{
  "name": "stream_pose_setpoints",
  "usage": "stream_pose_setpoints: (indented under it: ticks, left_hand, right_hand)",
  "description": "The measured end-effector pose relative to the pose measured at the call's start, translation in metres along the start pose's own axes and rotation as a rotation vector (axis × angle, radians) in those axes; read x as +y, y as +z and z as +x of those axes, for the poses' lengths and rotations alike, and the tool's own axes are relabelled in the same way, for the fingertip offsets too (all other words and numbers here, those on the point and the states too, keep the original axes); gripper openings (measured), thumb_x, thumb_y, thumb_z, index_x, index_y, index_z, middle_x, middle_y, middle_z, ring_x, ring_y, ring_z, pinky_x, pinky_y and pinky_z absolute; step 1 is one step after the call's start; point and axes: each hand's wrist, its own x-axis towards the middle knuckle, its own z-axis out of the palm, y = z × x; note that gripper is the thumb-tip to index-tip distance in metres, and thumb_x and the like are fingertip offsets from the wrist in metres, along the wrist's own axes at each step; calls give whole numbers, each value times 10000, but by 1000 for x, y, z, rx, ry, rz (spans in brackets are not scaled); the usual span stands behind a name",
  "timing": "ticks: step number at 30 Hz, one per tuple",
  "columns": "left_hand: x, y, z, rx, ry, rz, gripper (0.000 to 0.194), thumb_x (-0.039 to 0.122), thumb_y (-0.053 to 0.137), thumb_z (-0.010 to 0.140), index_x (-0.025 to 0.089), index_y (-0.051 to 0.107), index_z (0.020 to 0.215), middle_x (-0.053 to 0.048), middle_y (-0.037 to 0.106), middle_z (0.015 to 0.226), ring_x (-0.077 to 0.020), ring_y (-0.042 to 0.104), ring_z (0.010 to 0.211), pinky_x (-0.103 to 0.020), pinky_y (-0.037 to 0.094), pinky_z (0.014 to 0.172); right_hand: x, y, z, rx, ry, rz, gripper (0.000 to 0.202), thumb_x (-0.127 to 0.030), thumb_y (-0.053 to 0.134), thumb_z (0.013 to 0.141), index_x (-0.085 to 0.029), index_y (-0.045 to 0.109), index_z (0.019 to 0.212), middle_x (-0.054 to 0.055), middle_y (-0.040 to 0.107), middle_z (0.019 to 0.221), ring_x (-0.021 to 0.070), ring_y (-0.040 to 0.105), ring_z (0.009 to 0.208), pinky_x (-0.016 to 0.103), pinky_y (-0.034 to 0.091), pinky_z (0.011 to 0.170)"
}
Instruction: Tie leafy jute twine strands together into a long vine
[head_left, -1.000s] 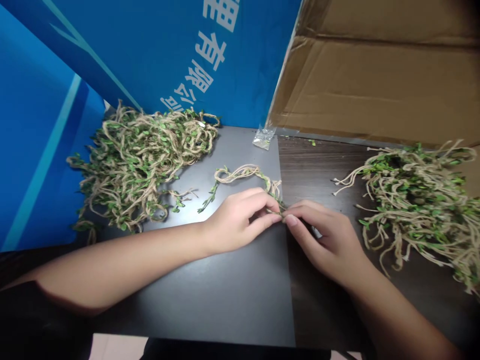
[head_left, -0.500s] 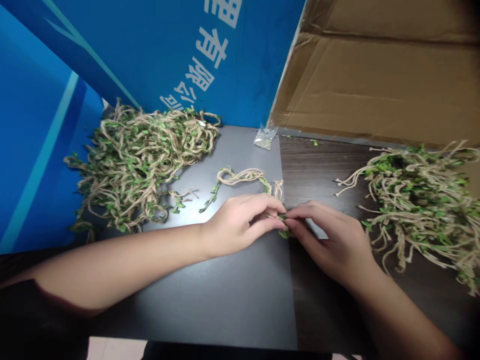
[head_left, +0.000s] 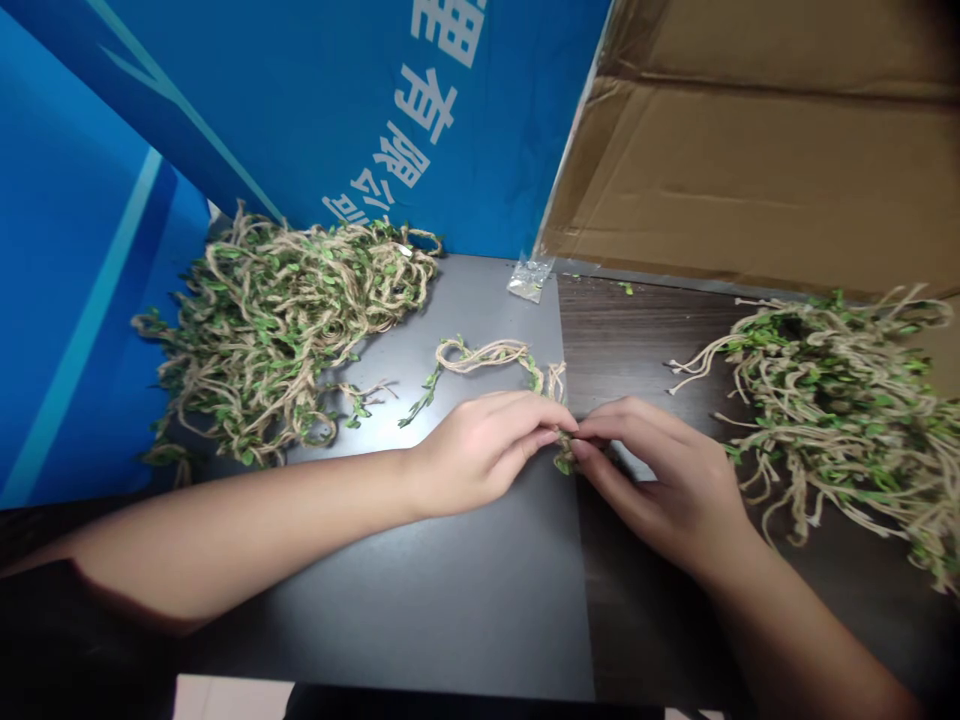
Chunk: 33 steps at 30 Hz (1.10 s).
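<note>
Between my fingertips is a piece of leafy twine (head_left: 565,456), tan cord with small green leaves. My left hand (head_left: 487,440) comes from the left, its thumb and fingers pinched on the twine. From the right, my right hand (head_left: 664,475) pinches the same piece with thumb and forefinger. The two hands nearly meet over the edge of the grey mat. Just beyond them lies a looped leafy twine strand (head_left: 487,355), its near part hidden behind my left hand. Whether it joins the held piece I cannot tell.
A heap of leafy twine (head_left: 292,320) lies at the left on the grey mat (head_left: 450,610). Another pile of leafy twine (head_left: 832,400) sits at the right on dark wood (head_left: 622,330). Behind stand a blue panel (head_left: 300,110) and a cardboard sheet (head_left: 765,170). Clear tape (head_left: 529,278) sticks near their joint.
My fingers have shifted slightly on the twine; the left thumb has drawn back a little, and more of the leafy piece shows below the fingertips. The piles stay put.
</note>
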Motion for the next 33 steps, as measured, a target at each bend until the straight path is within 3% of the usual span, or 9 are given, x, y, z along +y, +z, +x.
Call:
stream_pose_setpoints:
  ticks: [12, 17, 20, 26, 33]
  left_hand:
    - [1, 1, 1, -84, 38, 4, 176, 146, 512, 1037, 170, 614, 1178, -71, 718, 1031, -160, 667, 897, -313, 559, 860]
    - [4, 1, 0, 24, 27, 99, 150, 236, 638, 947, 174, 560, 1060, -83, 611, 1019, -198, 594, 941, -343, 540, 818]
    - [7, -1, 0, 19, 32, 196, 81, 229, 630, 951, 168, 577, 953, -69, 569, 951, -189, 555, 896, -335, 516, 787]
    - [9, -2, 1, 7, 33, 225, 88, 215, 615, 944, 138, 654, 927, -105, 588, 1012, -204, 579, 955, -360, 528, 851]
    - [8, 0, 1, -60, -4, 174, 137, 195, 553, 940, 136, 666, 891, -65, 621, 869, -170, 573, 801, -325, 505, 748]
  right_hand:
    - [-2, 1, -1, -63, -38, -40, 126, -118, 652, 935, -221, 654, 1008, 34, 707, 898, 158, 653, 782, 308, 522, 725]
    - [-4, 2, 0, -47, -9, -50, 104, -116, 648, 919, -219, 633, 925, 18, 680, 836, 154, 632, 745, 304, 499, 698]
    - [-5, 2, -1, -44, -8, -48, 117, -106, 653, 917, -219, 626, 933, 17, 680, 849, 148, 633, 759, 298, 501, 708]
    - [-5, 2, -1, -56, -50, -33, 133, -89, 653, 918, -212, 614, 949, 18, 678, 860, 139, 622, 764, 295, 503, 713]
    - [-5, 4, -2, -96, -57, 10, 139, -88, 638, 922, -215, 607, 967, 21, 671, 866, 150, 615, 767, 300, 500, 717]
